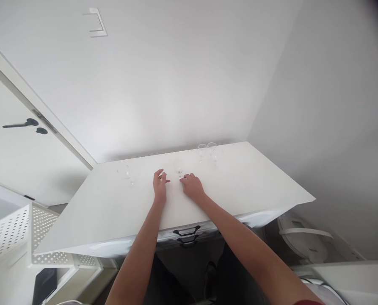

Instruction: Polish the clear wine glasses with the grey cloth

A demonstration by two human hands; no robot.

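Near the middle of the white tabletop stands a clear wine glass (178,168), its outline faint against the white. My right hand (192,184) is at its lower part from the right, with curled fingertips at the stem and foot. On the other side of the glass, my left hand (160,180) is held apart from it, fingers spread and slightly bent, holding nothing. Toward the back right are two more stemmed glasses, one on the left (202,147) and one beside it (212,146). Another clear glass (127,173) shows faintly at the left.
The white table (255,182) backs onto a wall and has black drawer handles (187,231) in front. A door with a black handle (20,124) is at the left, above a perforated white rack (42,220). A white rounded appliance (303,241) sits below right.
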